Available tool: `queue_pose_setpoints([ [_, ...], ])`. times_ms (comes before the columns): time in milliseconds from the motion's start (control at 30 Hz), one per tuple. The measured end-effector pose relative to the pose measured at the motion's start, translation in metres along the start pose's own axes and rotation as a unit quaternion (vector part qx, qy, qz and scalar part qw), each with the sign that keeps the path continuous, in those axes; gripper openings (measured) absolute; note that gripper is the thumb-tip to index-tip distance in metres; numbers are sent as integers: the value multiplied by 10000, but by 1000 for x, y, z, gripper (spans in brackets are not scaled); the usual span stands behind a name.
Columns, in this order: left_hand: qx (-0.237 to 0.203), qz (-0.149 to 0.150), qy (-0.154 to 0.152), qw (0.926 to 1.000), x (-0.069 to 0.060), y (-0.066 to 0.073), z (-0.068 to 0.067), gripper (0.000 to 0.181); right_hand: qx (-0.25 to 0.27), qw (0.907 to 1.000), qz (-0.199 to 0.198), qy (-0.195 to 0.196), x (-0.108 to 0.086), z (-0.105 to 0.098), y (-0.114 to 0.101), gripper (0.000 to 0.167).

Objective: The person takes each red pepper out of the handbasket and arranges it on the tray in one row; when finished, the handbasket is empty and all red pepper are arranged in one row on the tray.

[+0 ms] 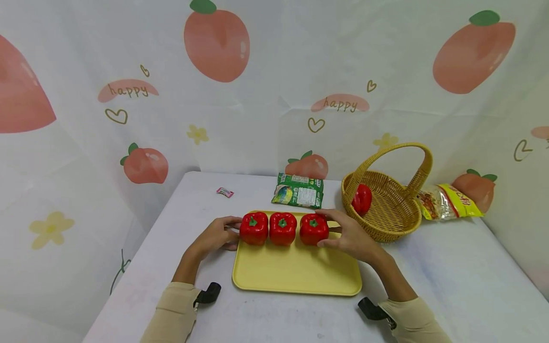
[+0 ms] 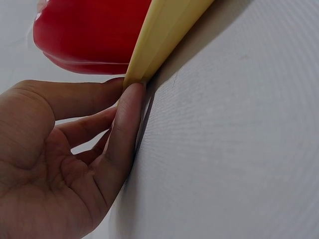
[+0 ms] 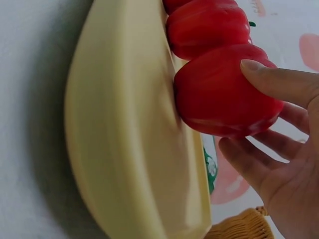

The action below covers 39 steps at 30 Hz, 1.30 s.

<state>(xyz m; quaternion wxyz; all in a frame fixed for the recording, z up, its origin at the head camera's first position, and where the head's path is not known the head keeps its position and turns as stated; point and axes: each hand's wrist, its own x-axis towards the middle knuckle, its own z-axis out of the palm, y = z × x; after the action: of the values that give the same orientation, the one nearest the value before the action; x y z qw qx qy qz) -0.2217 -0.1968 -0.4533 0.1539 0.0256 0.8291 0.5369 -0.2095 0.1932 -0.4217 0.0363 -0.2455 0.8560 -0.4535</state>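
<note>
Three red bell peppers with green stems stand in a row along the far side of a yellow tray [image 1: 296,271]: the left pepper [image 1: 254,228], the middle pepper [image 1: 282,229] and the right pepper [image 1: 314,229]. My right hand [image 1: 349,236] holds the right pepper, thumb on its near side and fingers on the far side. In the right wrist view that pepper [image 3: 224,94] rests on the tray. My left hand [image 1: 216,237] is at the tray's left edge beside the left pepper. The left wrist view shows its thumb and a finger pinching the tray rim [image 2: 149,50].
A wicker basket [image 1: 390,219] with another red pepper [image 1: 362,199] inside stands at the back right. Beside it lies a yellow snack bag [image 1: 450,202]. Behind the tray is a green packet [image 1: 299,190]; a small pink candy [image 1: 225,192] lies further left.
</note>
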Motion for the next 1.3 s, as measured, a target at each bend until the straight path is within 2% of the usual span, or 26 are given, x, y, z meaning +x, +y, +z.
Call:
queue_pose_setpoints([
  [333, 3, -22, 0, 10000, 1, -1, 0, 58, 176, 9998, -13, -68, 0, 3, 1, 80],
  [600, 49, -18, 18, 10000, 1, 0, 0, 58, 114, 9998, 122, -76, -2, 2, -3, 83],
  [933, 80, 49, -9, 10000, 2, 0, 0, 57, 155, 9998, 67, -124, -1, 1, -1, 82],
  [1300, 5, -4, -9, 10000, 1, -1, 0, 54, 20, 9999, 76, 86, -3, -4, -2, 81],
])
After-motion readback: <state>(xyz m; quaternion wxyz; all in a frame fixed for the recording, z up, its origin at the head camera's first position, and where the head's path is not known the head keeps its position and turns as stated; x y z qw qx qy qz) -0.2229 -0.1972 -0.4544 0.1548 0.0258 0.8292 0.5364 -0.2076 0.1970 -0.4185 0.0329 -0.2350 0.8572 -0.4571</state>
